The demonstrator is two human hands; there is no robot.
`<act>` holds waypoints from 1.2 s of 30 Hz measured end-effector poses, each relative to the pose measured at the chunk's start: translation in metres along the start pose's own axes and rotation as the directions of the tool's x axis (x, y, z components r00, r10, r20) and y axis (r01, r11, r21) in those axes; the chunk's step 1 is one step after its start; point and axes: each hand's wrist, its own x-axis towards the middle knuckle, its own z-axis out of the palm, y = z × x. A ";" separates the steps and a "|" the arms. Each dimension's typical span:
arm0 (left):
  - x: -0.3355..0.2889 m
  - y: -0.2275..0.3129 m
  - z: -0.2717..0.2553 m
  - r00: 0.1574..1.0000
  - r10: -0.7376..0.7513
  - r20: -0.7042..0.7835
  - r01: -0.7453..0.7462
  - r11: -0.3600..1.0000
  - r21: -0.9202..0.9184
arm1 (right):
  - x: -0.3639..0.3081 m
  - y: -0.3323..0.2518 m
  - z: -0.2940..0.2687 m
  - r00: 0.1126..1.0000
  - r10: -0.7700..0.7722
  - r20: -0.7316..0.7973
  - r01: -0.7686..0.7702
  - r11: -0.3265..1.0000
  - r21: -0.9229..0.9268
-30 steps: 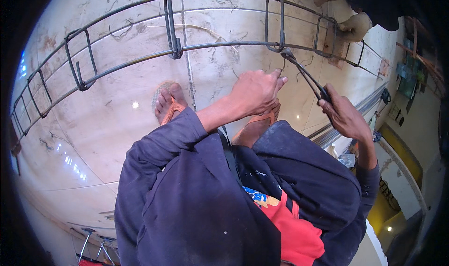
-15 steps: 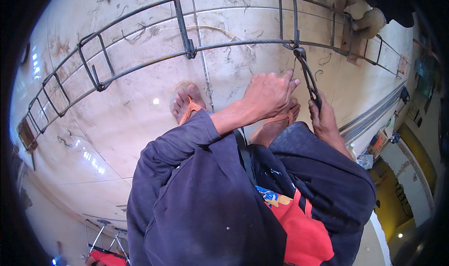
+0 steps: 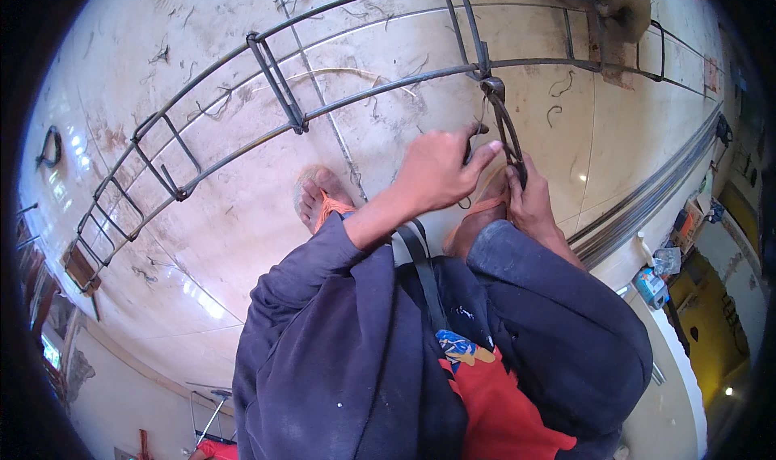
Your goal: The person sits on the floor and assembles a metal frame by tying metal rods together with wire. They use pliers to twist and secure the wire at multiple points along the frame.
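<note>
A person squats low on a pale tiled floor (image 3: 250,217), bent over a long steel cage (image 3: 276,84). The cage lies across the floor in front of the feet, from the left side to the top right. It has long rods with square rings set along them.

The right hand (image 3: 529,201) is wrapped around the grips of some dark pincers (image 3: 495,96). The pincers point up, and their head is at the cage's near rod, right by the foot of one ring (image 3: 471,23). I can't see if the head bites on anything there.

The left hand (image 3: 436,165) is just beside the pincers, below the near rod. Its fingers are bent and its thumb sticks out toward the pincers. I can't see well whether it grips something. A thin wire (image 3: 484,108) hangs near its fingertips.

The left foot (image 3: 319,201) and the right foot (image 3: 477,221) both wear orange sandals. Little bits of wire (image 3: 159,54) are strewn over the tiles. A block of wood (image 3: 81,267) is at the left end of the cage. Off to the right, a bunch of long rods (image 3: 647,193) lies on the floor. A red cloth (image 3: 505,407) shows between the person's legs.
</note>
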 end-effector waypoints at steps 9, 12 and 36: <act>0.056 -0.002 -0.016 0.806 -0.110 0.582 0.521 0.599 -0.608 | 0.005 -0.035 -0.048 0.592 0.122 0.797 -0.788 -0.120 0.604; 0.062 0.013 0.020 0.877 -0.036 0.478 0.480 0.089 -0.873 | 0.001 -0.028 -0.042 0.589 0.072 0.805 -0.773 -0.238 0.588; 0.073 0.057 0.052 0.790 -0.613 0.019 0.296 0.355 -0.887 | 0.002 -0.070 -0.044 0.894 0.439 0.089 -0.442 0.897 0.015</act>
